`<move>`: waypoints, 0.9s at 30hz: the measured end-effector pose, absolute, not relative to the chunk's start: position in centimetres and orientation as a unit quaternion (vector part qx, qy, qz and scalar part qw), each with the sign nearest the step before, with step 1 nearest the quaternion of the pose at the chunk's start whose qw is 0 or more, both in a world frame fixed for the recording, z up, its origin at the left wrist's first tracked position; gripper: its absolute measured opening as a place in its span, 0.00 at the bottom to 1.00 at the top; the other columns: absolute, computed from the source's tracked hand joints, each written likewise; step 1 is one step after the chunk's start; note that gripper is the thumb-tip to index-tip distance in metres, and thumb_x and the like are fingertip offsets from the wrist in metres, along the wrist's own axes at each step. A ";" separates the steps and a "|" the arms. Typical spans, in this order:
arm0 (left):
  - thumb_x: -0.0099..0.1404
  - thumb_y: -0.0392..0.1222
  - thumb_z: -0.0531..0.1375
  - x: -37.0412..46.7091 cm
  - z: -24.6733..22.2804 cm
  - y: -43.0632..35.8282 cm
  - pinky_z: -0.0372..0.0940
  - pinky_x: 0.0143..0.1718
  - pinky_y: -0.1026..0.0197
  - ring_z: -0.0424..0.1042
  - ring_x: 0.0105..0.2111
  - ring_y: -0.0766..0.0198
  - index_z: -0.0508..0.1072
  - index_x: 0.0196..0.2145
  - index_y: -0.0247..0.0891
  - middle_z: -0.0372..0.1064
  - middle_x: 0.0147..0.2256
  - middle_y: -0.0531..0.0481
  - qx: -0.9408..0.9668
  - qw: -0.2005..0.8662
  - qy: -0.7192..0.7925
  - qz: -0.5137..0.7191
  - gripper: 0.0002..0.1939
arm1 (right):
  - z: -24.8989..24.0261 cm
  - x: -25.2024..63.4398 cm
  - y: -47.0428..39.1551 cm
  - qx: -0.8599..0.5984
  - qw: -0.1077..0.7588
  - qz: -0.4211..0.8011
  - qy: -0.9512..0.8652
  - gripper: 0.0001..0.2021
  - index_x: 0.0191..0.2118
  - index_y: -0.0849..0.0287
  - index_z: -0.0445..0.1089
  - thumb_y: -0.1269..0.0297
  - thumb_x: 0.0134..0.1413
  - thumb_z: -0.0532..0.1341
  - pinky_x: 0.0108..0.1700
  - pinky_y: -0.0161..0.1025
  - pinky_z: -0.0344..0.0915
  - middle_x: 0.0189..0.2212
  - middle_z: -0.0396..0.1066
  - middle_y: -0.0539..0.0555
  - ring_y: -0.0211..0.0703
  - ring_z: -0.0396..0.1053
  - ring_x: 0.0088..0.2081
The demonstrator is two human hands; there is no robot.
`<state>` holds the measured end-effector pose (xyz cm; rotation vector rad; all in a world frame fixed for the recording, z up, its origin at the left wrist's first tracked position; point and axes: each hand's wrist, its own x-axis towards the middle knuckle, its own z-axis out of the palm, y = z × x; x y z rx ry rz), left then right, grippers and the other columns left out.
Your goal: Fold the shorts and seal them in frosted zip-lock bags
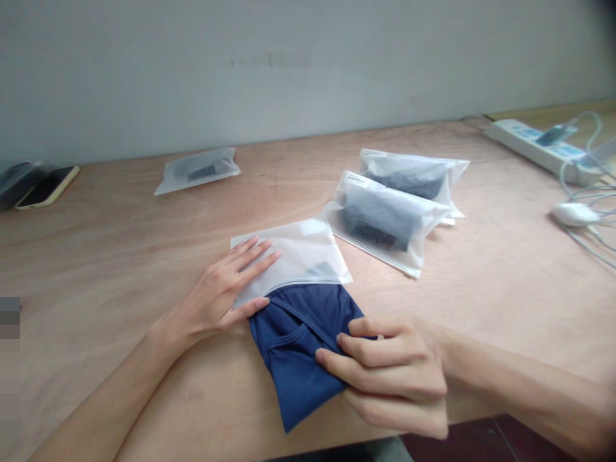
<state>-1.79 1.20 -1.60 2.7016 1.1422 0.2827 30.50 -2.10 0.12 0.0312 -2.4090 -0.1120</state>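
A frosted white zip bag (298,247) lies flat on the table, its opening facing me. Out of that opening comes a folded navy blue garment (298,359) with seams across it; its upper edge sits at the bag's mouth, and I cannot tell how far inside it reaches. My left hand (231,285) rests flat on the left side of the bag, fingers spread, thumb by the mouth. At the garment's right side, my right hand (394,372) grips the cloth between its fingers and a thumb tucked underneath, near the table's front edge.
Two filled frosted bags (380,221) lie overlapping behind the right hand. A flatter frosted bag (199,170) is by the wall. Far left is a phone (48,186) beside a dark packet (19,183). A power strip (543,151) and a white charger (575,213) with cables lie right.
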 end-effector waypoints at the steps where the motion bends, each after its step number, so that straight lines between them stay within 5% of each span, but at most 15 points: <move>1: 0.77 0.61 0.48 -2.0 -1.7 1.3 0.54 0.70 0.38 0.51 0.72 0.43 0.53 0.74 0.43 0.48 0.73 0.43 0.913 0.094 0.386 0.097 0.35 | 0.1 30.5 -2.1 0.016 0.360 -0.034 -0.932 0.12 0.29 0.56 0.77 0.71 0.60 0.58 0.41 0.37 0.77 0.44 0.81 0.60 0.42 0.74 0.36; 7: 0.78 0.55 0.50 -2.7 -2.6 2.4 0.55 0.69 0.36 0.52 0.72 0.41 0.61 0.71 0.41 0.52 0.72 0.40 0.894 0.016 0.433 0.114 0.30 | 0.4 30.4 -1.9 0.034 0.346 -0.044 -0.937 0.13 0.29 0.56 0.77 0.69 0.63 0.58 0.37 0.37 0.76 0.43 0.81 0.60 0.42 0.74 0.35; 15: 0.77 0.35 0.51 -2.1 -2.5 2.0 0.74 0.52 0.49 0.80 0.47 0.52 0.80 0.52 0.38 0.79 0.50 0.45 0.845 -0.135 0.483 0.184 0.18 | -0.2 30.2 -0.4 -0.056 0.315 -0.036 -0.947 0.11 0.41 0.59 0.77 0.69 0.70 0.56 0.47 0.44 0.76 0.48 0.81 0.57 0.46 0.77 0.43; 18: 0.79 0.41 0.51 -1.9 -2.9 1.9 0.72 0.57 0.50 0.78 0.53 0.51 0.76 0.57 0.35 0.77 0.55 0.43 0.852 -0.105 0.483 0.170 0.19 | -0.3 30.2 -0.5 -0.058 0.288 -0.023 -0.956 0.12 0.46 0.61 0.76 0.70 0.71 0.54 0.46 0.44 0.76 0.53 0.78 0.59 0.47 0.77 0.45; 22: 0.80 0.48 0.46 -1.6 -3.5 2.1 0.61 0.69 0.47 0.63 0.67 0.51 0.64 0.68 0.32 0.61 0.68 0.40 0.862 -0.019 0.482 0.154 0.26 | -0.3 30.6 -0.8 -0.061 0.294 0.051 -0.953 0.13 0.52 0.66 0.74 0.72 0.72 0.53 0.49 0.42 0.76 0.58 0.75 0.63 0.46 0.76 0.49; 27: 0.80 0.44 0.46 -1.2 -3.0 1.9 0.57 0.71 0.48 0.58 0.70 0.53 0.59 0.70 0.36 0.58 0.69 0.41 0.840 0.035 0.494 0.223 0.26 | -0.6 30.8 -1.6 -0.204 0.402 0.273 -0.850 0.26 0.66 0.59 0.66 0.74 0.63 0.64 0.52 0.35 0.74 0.57 0.75 0.62 0.43 0.76 0.53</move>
